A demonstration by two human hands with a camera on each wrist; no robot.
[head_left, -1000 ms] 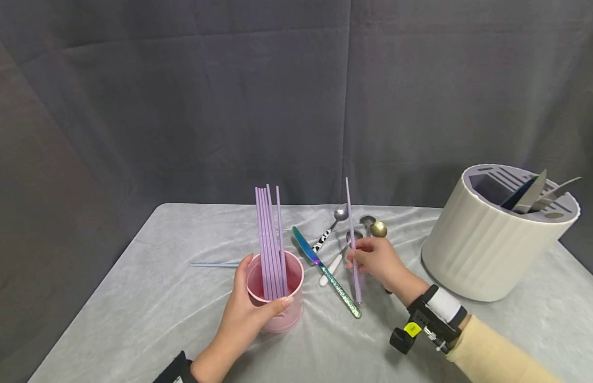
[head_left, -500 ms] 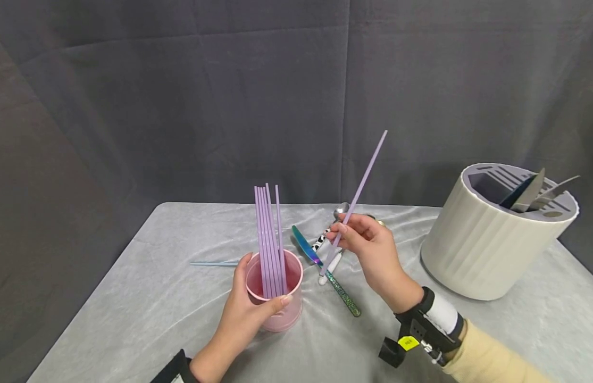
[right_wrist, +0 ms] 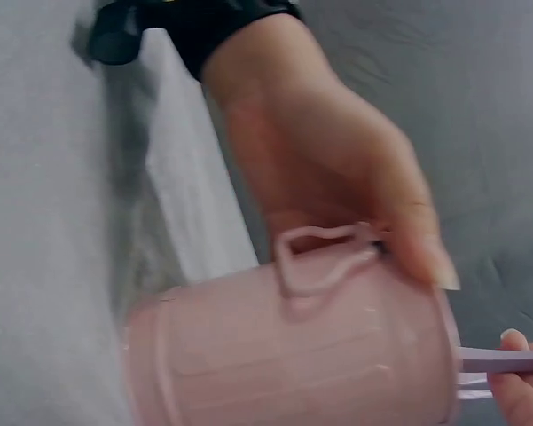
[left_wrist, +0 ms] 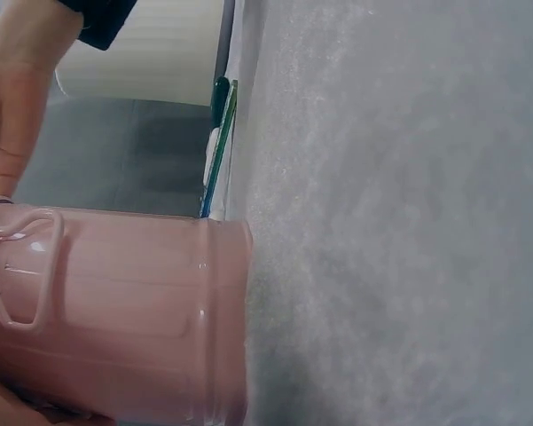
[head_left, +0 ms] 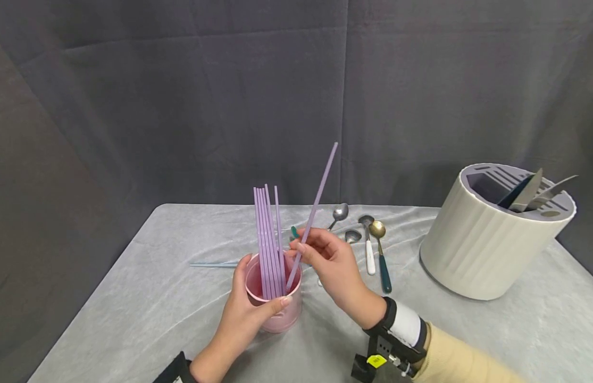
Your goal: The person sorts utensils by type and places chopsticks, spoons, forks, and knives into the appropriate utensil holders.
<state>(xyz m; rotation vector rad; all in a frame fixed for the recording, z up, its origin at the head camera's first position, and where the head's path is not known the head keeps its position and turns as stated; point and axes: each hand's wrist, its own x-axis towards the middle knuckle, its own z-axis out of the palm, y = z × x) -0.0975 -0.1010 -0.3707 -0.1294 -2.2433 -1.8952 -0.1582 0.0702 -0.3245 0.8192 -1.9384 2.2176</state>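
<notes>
A pink cup [head_left: 282,322] with a small wire handle stands on the grey cloth, holding several upright lilac chopsticks [head_left: 265,239]. My left hand [head_left: 241,314] grips the cup round its near left side, thumb over the front rim. Between thumb and fingers, my right hand [head_left: 334,268] pinches another lilac chopstick [head_left: 321,191], tilted with its top to the right; the lower end is at the cup's mouth. In the right wrist view, my right fingertips [right_wrist: 523,390] show beyond the rim. Behind my right hand, a rainbow-coloured knife is mostly hidden; its teal tip [head_left: 294,232] shows.
A silver spoon [head_left: 341,211], a white-handled spoon [head_left: 370,255] and a gold spoon with a green handle [head_left: 384,274] lie right of the cup. Pale blue chopsticks [head_left: 212,264] lie to its left. A large white ribbed holder [head_left: 487,244] with knives stands at the right.
My right hand has lifted the lilac chopstick from beside the spoons and carried it left to the cup, changing its tilt. My left hand and the cup stay in place.
</notes>
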